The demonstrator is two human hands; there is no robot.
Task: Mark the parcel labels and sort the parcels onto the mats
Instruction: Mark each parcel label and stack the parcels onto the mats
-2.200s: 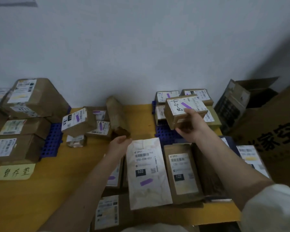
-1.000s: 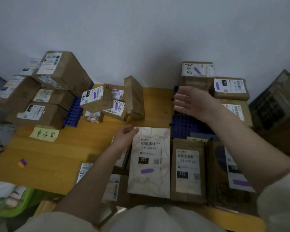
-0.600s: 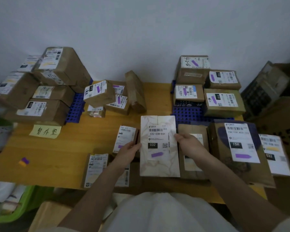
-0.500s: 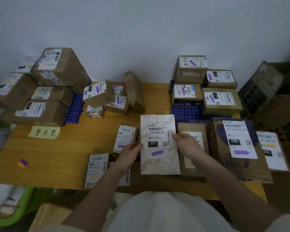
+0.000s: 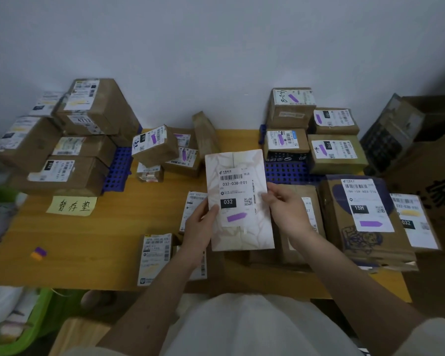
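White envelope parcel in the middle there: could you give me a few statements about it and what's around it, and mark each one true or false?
1. Both hands hold the white parcel. True: the left hand and right hand each have a grip on a side edge.
2. Its label reads 15H. False: it reads 032.
3. The label carries a purple mark. True.
4. The yellow note lies on the right blue mat. False: it lies on the wooden table, beside the left stack.
5. The white parcel rests on a blue mat. False: it is held over the table.
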